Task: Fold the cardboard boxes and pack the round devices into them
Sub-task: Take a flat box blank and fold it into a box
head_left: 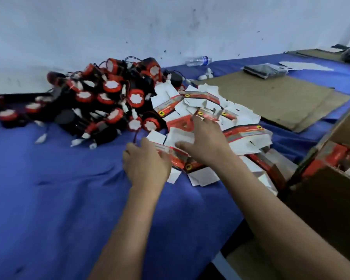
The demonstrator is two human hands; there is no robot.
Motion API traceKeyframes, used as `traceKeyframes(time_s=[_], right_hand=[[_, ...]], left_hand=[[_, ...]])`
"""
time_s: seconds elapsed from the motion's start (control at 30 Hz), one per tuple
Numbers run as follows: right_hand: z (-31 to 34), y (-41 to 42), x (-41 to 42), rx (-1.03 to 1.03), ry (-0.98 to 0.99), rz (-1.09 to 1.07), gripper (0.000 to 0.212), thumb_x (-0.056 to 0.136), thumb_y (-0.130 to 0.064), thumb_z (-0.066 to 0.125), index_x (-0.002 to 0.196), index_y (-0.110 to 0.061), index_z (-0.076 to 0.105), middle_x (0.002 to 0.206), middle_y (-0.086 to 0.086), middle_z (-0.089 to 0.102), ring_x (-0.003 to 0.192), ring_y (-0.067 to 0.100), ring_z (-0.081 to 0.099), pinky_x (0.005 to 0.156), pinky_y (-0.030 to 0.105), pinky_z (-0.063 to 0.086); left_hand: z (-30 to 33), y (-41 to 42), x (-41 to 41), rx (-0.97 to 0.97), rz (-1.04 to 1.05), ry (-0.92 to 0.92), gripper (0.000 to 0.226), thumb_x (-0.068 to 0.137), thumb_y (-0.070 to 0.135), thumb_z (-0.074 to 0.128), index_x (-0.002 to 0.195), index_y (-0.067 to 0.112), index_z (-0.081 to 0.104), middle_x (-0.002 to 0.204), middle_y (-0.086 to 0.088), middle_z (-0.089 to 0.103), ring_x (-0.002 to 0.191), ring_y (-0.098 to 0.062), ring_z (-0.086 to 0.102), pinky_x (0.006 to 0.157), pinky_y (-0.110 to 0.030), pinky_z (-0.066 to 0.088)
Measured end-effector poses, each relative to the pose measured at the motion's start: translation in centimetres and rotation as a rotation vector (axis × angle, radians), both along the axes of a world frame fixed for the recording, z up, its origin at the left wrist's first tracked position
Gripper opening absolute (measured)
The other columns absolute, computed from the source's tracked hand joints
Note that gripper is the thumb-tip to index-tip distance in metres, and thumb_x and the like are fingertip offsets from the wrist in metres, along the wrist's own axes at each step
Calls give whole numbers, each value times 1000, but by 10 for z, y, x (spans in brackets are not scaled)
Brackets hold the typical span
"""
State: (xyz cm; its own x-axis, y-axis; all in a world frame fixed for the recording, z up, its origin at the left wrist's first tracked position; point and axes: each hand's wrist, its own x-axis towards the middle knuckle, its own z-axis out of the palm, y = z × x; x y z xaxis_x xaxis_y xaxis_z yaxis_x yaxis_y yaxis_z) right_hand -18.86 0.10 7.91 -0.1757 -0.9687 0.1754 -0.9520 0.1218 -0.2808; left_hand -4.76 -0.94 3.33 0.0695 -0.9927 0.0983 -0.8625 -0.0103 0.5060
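Packing had barely begun.
Both hands, left hand [147,160] and right hand [205,141], lay spread, fingers straight, on flat red-and-white cardboard boxes [206,110]; the red-and-black round devices [109,98] stayed piled unpacked.

Ahead of you, from ten to two o'clock, a pale wall [170,27] fills the upper view, whitish with a bluish cast and flecked with small dark marks. Below it your counter [49,188] runs wide under a creased blue cloth. At one o'clock a clear plastic bottle [198,61] lies on its side against the wall. At two o'clock flat brown cardboard sheets [271,98] lie on the cloth, with a dark wrapped packet [263,71] on their far edge. The light is soft and even.
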Motion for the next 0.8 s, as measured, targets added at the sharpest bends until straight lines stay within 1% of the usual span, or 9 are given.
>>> traceKeyframes(time_s=[0.13, 0.23, 0.3, 0.43, 0.53, 0.6, 0.67, 0.73, 0.8], right_hand=[[-14, -21, 18, -121, -156, 5, 72, 74, -28, 87, 136, -17, 52, 121, 7, 66, 114, 28, 61, 91, 37, 49], [1, -27, 23, -289, -420, 58, 42, 75, -22, 87, 112, -28, 69, 85, -12, 67, 83, 5, 65, 72, 24, 51], [16, -31, 32, -390, -557, 126, 23, 76, -22, 85, 94, -31, 73, 82, -13, 70, 80, 1, 65, 71, 21, 52], [37, -39, 74, -509, -834, 277, 24, 78, -19, 84, 74, -36, 68, 75, -25, 70, 77, -3, 67, 71, 21, 56], [40, -46, 113, -501, -1042, 353, 16, 80, -20, 81, 77, -31, 70, 78, -13, 73, 80, 12, 71, 74, 36, 61], [37, -50, 138, -463, -1161, 492, 6, 86, -31, 75, 90, -27, 72, 81, -11, 73, 78, 9, 68, 70, 31, 57], [24, -54, 164, -316, -1408, 548, 29, 96, -47, 61, 104, -20, 70, 84, -9, 71, 79, 8, 66, 71, 28, 53], [-2, -52, 189, -48, -1612, 461, 47, 103, -54, 45, 115, -14, 65, 92, 4, 69, 87, 19, 66, 74, 33, 57], [-39, -39, 206, 104, -1550, 396, 44, 105, -48, 46, 119, -9, 62, 100, 14, 66, 95, 26, 63, 76, 36, 57]], left_hand=[[-8, 0, 9, -18, -96, 68, 58, 83, 46, 73, 131, 18, 52, 133, -15, 53, 127, -38, 45, 106, -44, 39], [-6, 1, 13, -70, -117, 231, 107, 65, 60, 87, 149, 20, 34, 138, -10, 47, 131, -33, 41, 109, -47, 42], [3, -2, 20, -182, -127, 400, 126, 58, 59, 93, 156, 19, 25, 140, -7, 47, 131, -30, 45, 106, -47, 48], [20, -4, 50, -315, -160, 608, 147, 53, 60, 95, 162, 29, 2, 150, -3, 39, 137, -18, 39, 105, -32, 43], [23, -5, 80, -445, -94, 534, 140, 55, 64, 86, 163, 37, 0, 143, -6, 38, 128, -18, 39, 101, -29, 42], [20, -8, 112, -543, 9, 444, 129, 59, 59, 87, 162, 38, 12, 136, -5, 44, 122, -20, 44, 97, -28, 45], [11, -12, 147, -602, 148, 442, 115, 64, 48, 92, 158, 37, 26, 134, 0, 51, 121, -18, 53, 95, -31, 50], [-2, -11, 178, -627, 295, 550, 103, 66, 40, 95, 151, 33, 38, 135, 8, 58, 114, 2, 59, 93, -23, 52], [-15, -9, 199, -671, 376, 707, 90, 71, 36, 94, 146, 29, 46, 131, 13, 64, 103, 16, 60, 86, -8, 48]])
